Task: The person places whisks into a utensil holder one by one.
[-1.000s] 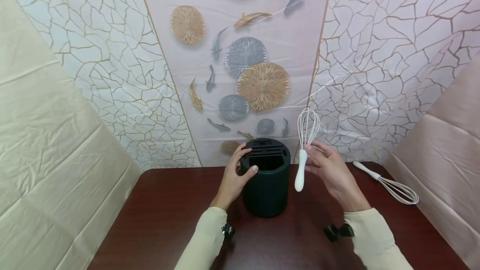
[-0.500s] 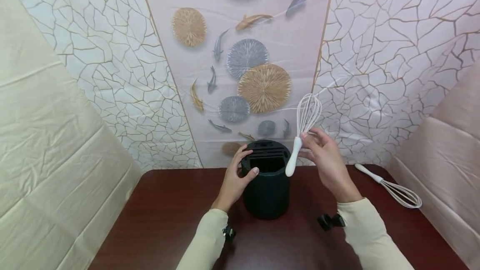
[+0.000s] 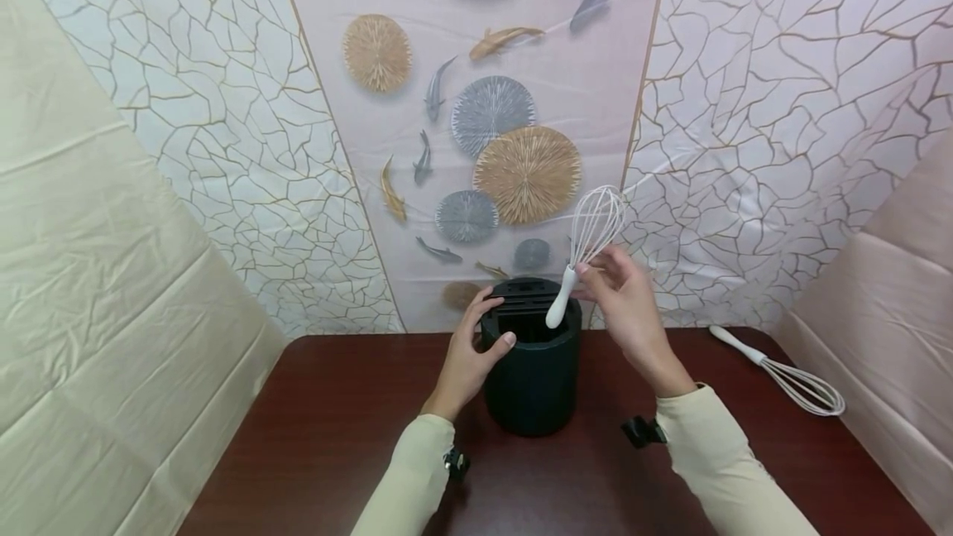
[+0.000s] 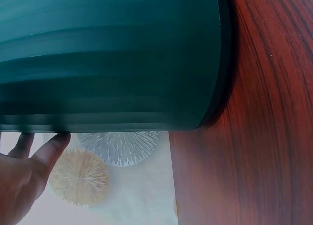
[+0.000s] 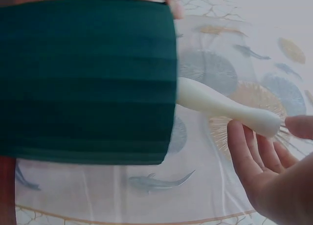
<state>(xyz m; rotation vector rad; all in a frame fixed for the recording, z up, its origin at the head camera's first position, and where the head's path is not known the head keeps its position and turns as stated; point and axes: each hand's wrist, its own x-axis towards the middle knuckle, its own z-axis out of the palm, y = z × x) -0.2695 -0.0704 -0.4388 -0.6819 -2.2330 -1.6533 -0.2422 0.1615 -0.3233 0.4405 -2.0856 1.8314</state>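
A dark green utensil holder (image 3: 532, 391) with a slotted black top stands upright on the table. My left hand (image 3: 463, 364) grips its upper left side, thumb over the front rim and fingers at the back. In my right hand (image 3: 629, 313), thumb and fingers pinch a white whisk (image 3: 563, 294) where handle meets wires. The whisk tilts, wires up, and its handle end overlaps the holder's large front opening. In the right wrist view the handle (image 5: 210, 100) reaches behind the holder's rim, so its tip is hidden.
A second white whisk (image 3: 778, 370) lies at the table's back right, next to the beige cloth (image 3: 893, 304) on that side. A patterned cloth (image 3: 514, 64) hangs behind the dark red-brown table (image 3: 357, 437).
My right hand has raised the whisk and carried it left, from beside the holder to over its opening; the handle now tilts more. The left hand stays on the holder.
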